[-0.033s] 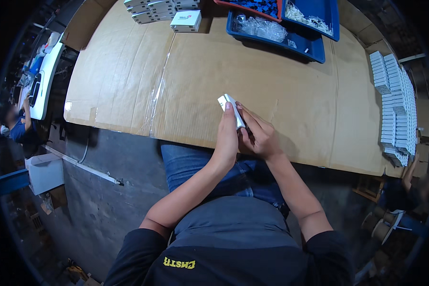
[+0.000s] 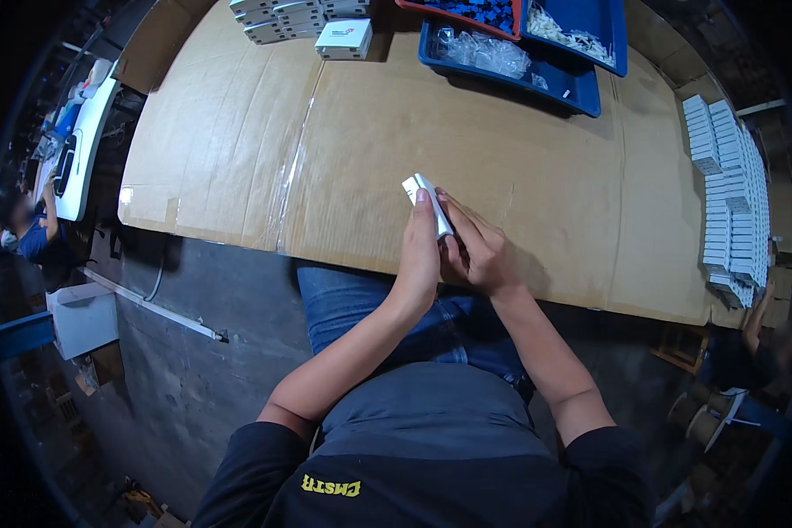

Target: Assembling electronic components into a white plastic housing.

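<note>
Between both hands, just above the near part of the cardboard-covered table [image 2: 220, 167], is a small white box [image 2: 429, 204] tilted on edge. A seam or gap runs along its length. My left hand [image 2: 421, 246] grips its left side, thumb lying along the top. On the right side, my right hand [image 2: 480, 251] presses its bent fingers against the box. The lower end of the box and several fingertips are hidden by the hands.
Similar white boxes [image 2: 343, 37] are stacked at the back left. Blue trays [image 2: 537, 95] hold clear plastic pieces and white parts; a red tray [image 2: 458, 11] holds blue parts. Tall stacks of white boxes [image 2: 726, 202] line the right edge. Other people are at both far sides.
</note>
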Action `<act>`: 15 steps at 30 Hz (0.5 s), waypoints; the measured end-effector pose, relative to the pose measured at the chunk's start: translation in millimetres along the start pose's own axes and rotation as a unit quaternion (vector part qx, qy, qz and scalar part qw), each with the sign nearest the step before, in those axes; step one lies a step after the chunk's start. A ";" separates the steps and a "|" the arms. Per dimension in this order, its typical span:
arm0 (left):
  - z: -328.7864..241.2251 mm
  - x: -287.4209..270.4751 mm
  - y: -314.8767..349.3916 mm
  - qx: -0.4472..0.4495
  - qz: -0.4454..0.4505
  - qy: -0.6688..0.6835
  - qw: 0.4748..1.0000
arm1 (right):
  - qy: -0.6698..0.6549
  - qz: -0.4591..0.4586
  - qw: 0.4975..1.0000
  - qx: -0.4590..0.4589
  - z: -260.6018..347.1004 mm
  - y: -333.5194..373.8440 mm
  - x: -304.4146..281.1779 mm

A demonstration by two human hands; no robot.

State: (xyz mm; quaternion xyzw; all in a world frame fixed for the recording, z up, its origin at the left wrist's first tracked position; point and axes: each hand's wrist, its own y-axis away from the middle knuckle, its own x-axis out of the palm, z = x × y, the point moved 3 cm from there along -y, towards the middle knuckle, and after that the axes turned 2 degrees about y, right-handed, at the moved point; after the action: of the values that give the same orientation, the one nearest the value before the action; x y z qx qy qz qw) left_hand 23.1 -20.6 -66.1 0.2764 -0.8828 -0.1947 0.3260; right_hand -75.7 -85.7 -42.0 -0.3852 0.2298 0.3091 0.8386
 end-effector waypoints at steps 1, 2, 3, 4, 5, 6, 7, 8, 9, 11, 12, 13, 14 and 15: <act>-0.7 1.6 1.4 0.001 -0.010 0.014 1.000 | 0.013 -0.009 1.000 -0.001 1.7 0.0 1.9; -0.8 2.9 2.5 0.002 -0.019 0.028 0.999 | 0.026 -0.018 1.000 -0.002 3.2 0.2 3.4; 0.1 4.2 3.1 0.002 -0.019 0.028 0.999 | 0.025 -0.018 1.000 -0.002 4.1 0.5 5.0; -0.3 5.4 3.3 0.021 -0.028 0.021 0.999 | 0.034 -0.030 0.999 -0.008 5.2 0.8 5.3; -1.7 6.1 3.9 0.041 -0.036 0.015 0.998 | 0.044 -0.043 0.998 -0.014 5.9 1.3 5.2; -3.0 6.1 5.6 0.040 -0.036 0.015 0.998 | 0.044 -0.043 0.998 -0.013 5.9 1.9 5.5; -5.2 6.5 8.6 0.033 -0.028 0.011 0.999 | 0.044 -0.046 0.998 -0.013 5.8 2.9 5.7; -6.4 7.2 10.4 0.026 -0.020 0.008 0.999 | 0.044 -0.049 0.998 -0.013 5.4 3.7 5.8; -6.0 8.4 10.6 0.025 -0.020 0.008 0.999 | 0.043 -0.049 0.998 -0.012 4.6 4.1 6.4; -7.0 11.7 11.7 0.042 -0.028 0.012 0.999 | 0.042 -0.065 0.997 -0.029 4.7 3.7 5.2; -8.7 13.1 13.2 0.042 -0.027 0.012 0.999 | 0.042 -0.065 0.997 -0.029 5.2 3.7 4.2; -10.8 14.7 15.0 0.036 -0.030 0.011 0.999 | 0.043 -0.066 0.996 -0.029 5.7 3.9 3.1; -11.6 15.5 15.9 0.030 -0.032 0.010 0.999 | 0.043 -0.068 0.996 -0.030 6.0 4.0 2.4; -10.5 15.0 15.4 0.030 -0.032 0.010 0.999 | 0.043 -0.068 0.996 -0.030 5.1 4.6 3.0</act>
State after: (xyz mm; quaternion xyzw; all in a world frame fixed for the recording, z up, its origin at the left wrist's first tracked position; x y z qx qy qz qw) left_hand 15.2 -19.8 -43.6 0.3157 -0.8757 -0.1756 0.3202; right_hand -76.1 -78.3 -43.1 -0.4382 0.2296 0.2410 0.8350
